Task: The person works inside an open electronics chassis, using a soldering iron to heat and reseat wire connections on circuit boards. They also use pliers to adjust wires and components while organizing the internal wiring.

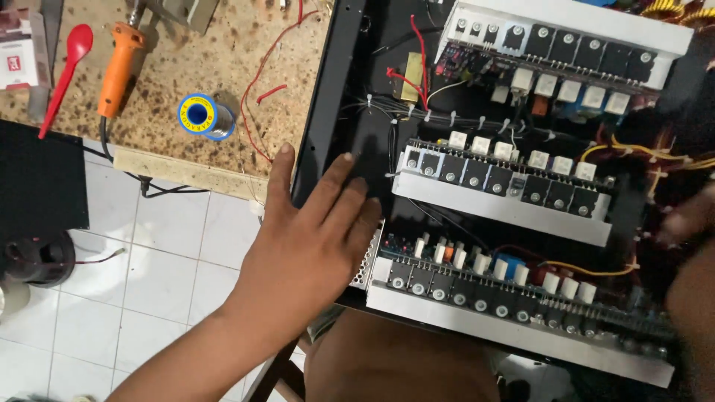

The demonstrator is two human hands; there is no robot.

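Note:
My left hand (pixel 313 238) lies flat with spread fingers on the left edge of an open black equipment chassis (pixel 328 112), holding nothing. Inside the chassis sit three circuit boards, each on a silver heat-sink bar (pixel 491 205) lined with black transistors and white relays. My right hand (pixel 689 219) is a blur at the right edge, over yellow wires inside the chassis; what it holds, if anything, cannot be made out.
A speckled wooden board (pixel 186 67) carries an orange soldering iron (pixel 119 67), a solder spool (pixel 202 115) with a blue and yellow label, a red spoon (pixel 67 63) and loose red wire. White tiled floor (pixel 149 283) lies below, with a black round part (pixel 41 257).

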